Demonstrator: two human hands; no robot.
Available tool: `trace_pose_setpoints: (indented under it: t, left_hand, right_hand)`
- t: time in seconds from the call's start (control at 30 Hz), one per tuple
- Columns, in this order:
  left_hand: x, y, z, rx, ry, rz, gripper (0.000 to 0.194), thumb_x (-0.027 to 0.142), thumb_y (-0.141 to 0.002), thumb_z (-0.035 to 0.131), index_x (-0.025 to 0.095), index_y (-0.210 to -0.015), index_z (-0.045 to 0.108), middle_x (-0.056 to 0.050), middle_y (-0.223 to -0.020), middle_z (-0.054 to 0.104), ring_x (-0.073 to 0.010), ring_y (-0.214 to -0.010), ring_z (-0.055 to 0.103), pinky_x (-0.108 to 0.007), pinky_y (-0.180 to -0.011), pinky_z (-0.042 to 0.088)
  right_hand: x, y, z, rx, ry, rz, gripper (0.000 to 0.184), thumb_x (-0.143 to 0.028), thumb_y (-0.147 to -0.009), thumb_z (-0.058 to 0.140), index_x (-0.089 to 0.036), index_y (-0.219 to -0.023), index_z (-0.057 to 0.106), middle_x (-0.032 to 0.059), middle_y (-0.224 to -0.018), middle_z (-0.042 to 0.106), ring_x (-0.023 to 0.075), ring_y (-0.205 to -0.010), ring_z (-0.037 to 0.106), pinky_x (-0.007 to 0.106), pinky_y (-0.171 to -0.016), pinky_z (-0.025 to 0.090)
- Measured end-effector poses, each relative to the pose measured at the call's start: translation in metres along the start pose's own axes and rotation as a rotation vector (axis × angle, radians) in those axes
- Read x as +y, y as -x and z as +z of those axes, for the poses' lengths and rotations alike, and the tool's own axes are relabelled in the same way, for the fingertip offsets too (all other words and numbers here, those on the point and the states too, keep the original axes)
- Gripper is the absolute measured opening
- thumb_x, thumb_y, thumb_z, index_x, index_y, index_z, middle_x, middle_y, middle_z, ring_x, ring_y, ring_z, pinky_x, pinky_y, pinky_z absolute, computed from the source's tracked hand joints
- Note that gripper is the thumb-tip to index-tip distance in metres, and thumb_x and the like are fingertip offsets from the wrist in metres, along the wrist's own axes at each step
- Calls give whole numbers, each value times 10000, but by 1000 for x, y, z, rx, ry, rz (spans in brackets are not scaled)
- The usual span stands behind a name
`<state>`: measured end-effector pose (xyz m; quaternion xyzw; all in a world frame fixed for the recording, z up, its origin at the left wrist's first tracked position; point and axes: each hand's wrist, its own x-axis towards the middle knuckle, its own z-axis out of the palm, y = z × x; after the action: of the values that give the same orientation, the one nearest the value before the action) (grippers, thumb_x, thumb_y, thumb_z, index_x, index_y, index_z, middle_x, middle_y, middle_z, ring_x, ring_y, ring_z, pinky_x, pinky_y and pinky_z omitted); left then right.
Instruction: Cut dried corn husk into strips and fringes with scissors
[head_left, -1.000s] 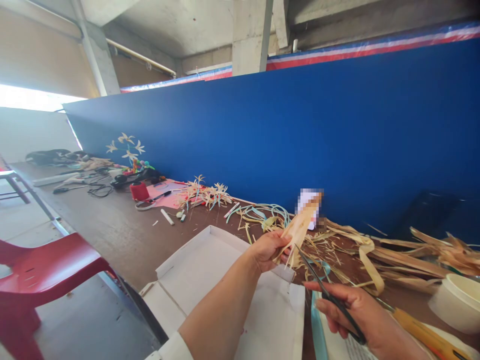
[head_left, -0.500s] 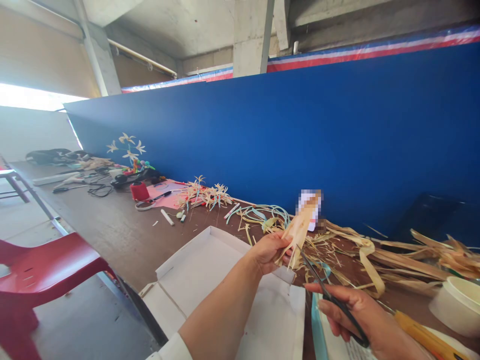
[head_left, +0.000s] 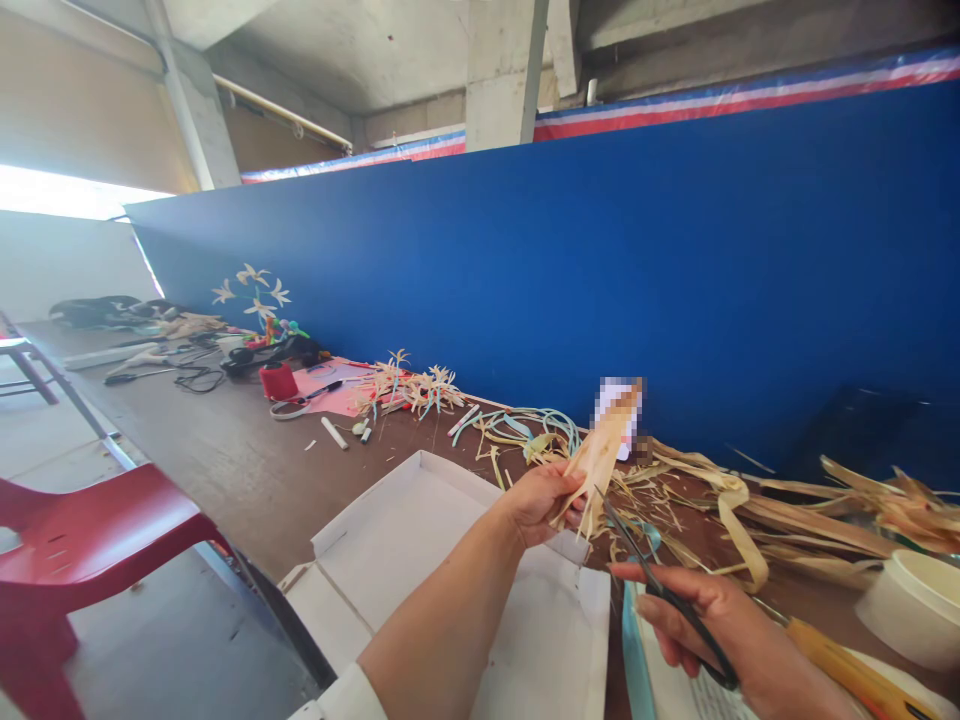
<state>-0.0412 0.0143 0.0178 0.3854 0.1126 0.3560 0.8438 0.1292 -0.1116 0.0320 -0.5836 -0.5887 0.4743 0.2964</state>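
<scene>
Flat strip of pale straw-coloured dried husk (head_left: 606,446), frayed at its near end: sits ahead of the body, slightly right of centre, in the left hand. Logging from the nearest item outward on the head feed. Right hand (head_left: 712,618) is lowest and closest to me, fingers curled through the loops of dark-handled metal scissors (head_left: 628,536); blades look nearly together, pointing away and leftward. Just beside the right hand: yellow-handled tool (head_left: 832,655). Left hand (head_left: 544,503) is farther out, thumb and fingers pinched closed on the husk's lower left edge, forearm crossing above an open white cardboard box (head_left: 420,525). Key relation: the husk's long axis runs from the frayed end, near and low, up and away to the right; the scissors come in from the lower right, crossing that line, tips at the frayed end. I judge the left hand fixes the angle. Cannot tell whether the tips touch the fibres. Husk's far end merges into a pixelated patch. Beyond: loose tan fibre scraps (head_left: 675,505) on the brown tabletop (head_left: 247,450), then the tall blue partition (head_left: 525,280).
</scene>
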Motion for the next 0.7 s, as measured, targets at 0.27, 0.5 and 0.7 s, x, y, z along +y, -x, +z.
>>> trace_pose_setpoints:
  t: [0.27,0.5,0.7]
  left_hand:
    - [0,0,0,-34,8,-1,307,260,-677,707,114,-874,522,25,-582,431,-29,-469,356,-124,-412,229]
    - [-2,-2,-2,-18,-7,5,348,294,-660,723,123,-877,511,32,-589,435,-27,-473,363,-127,-421,233]
    - [-2,-2,-1,6,-11,14,330,288,-656,727,117,-842,514,27,-589,438,-30,-476,367,-128,-418,230]
  right_hand:
    - [-2,1,2,10,-13,6,589,-549,-746,567,-120,-1148,604,-21,-485,525,96,-446,376,257,-467,248]
    - [0,1,1,7,-7,6,649,-593,-729,552,-100,-1149,585,-41,-468,474,94,-448,335,262,-466,205]
    - [-2,0,0,22,23,14,644,-589,-727,554,-101,-1145,590,-33,-478,494,98,-464,360,262,-478,223]
